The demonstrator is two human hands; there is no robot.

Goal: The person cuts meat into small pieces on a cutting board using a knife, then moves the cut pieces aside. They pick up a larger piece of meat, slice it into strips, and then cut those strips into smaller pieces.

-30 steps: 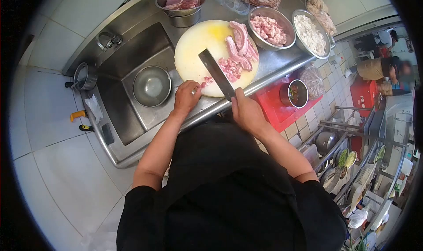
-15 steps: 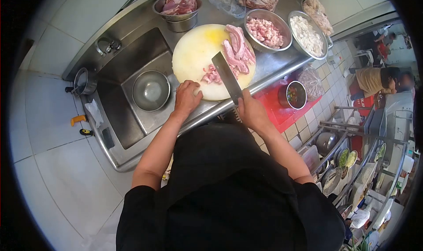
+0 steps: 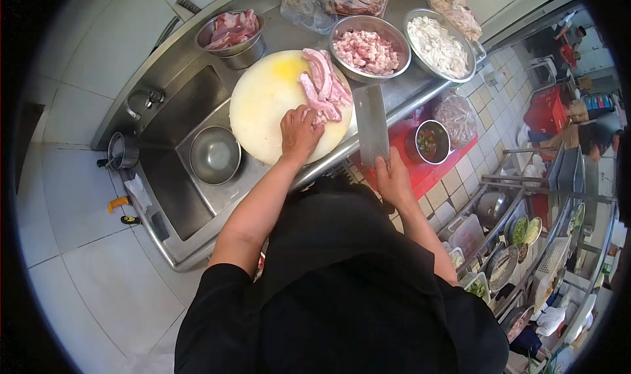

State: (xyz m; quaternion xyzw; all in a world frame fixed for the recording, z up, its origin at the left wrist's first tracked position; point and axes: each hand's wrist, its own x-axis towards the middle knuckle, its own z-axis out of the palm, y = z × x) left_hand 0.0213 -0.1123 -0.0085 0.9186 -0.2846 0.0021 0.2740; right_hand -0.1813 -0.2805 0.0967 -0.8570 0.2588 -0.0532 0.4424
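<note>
My left hand [image 3: 302, 135] is on the round white cutting board [image 3: 259, 111], its fingers curled down over small meat pieces at the near end of the raw meat strips [image 3: 322, 85]. Most of what lies under the fingers is hidden. In my right hand [image 3: 394, 181] is a cleaver [image 3: 372, 121], gripped by its handle. Its broad blade points away from me, off the board's right side and over the counter edge. Just beyond the board stands a steel bowl of diced meat [image 3: 367, 50].
A bowl of white strips [image 3: 439, 45] and a bowl of larger meat pieces [image 3: 230, 31] stand on the counter. Left is a sink [image 3: 177, 111] with a metal bowl [image 3: 215, 154]. A pot [image 3: 432, 142] sits low on a red surface. Racks stand right; people are beyond.
My left hand has moved from the board's near edge onto the small meat pieces. The cleaver has moved right, off the board, and the view has shifted.
</note>
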